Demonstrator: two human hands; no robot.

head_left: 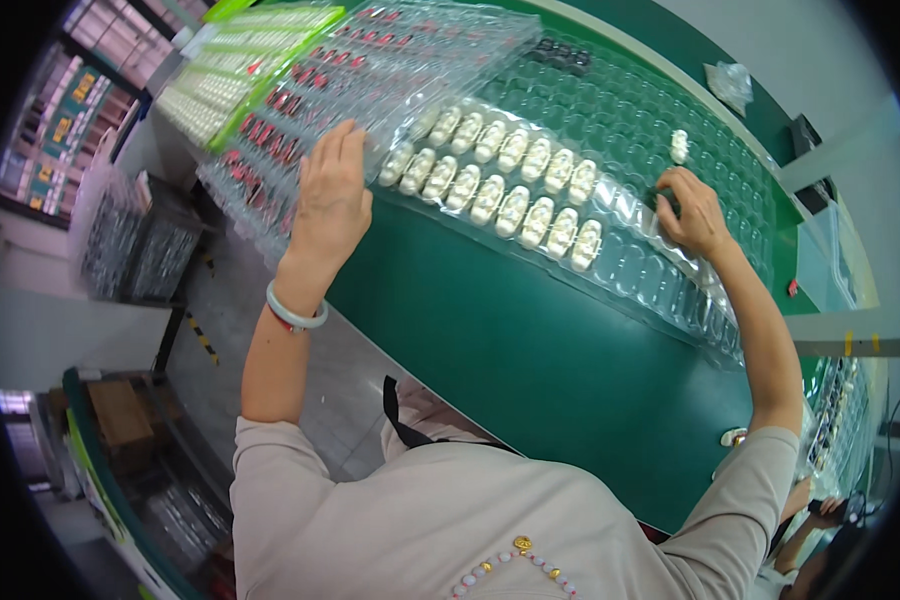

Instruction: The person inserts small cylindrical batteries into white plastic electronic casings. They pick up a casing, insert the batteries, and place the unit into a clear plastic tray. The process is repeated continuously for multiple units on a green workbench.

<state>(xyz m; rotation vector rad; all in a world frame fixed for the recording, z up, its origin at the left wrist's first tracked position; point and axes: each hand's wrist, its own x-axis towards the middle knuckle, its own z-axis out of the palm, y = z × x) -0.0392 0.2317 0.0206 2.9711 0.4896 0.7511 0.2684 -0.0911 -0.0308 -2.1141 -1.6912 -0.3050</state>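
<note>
My left hand (332, 195) has its fingers stretched out and lies at the edge of a clear blister tray (305, 140) holding red-and-black parts. My right hand (692, 212) is curled, thumb and forefinger bent toward each other, over the right side of the clear trays; what its fingertips hold, if anything, I cannot make out. Between my hands a clear tray (642, 262) carries two rows of oval cream-white pieces (513, 210) at its left, with bare pockets at its right. A single white piece (679, 146) stands just beyond my right hand.
A bright green-rimmed tray (232, 100) of white pieces lies at the far left. Dark parts (562, 54) sit in the back tray (620, 110). A crumpled plastic bag (730, 86) and a clear box (828, 255) are on the right. The green table (530, 330) has its front edge near me.
</note>
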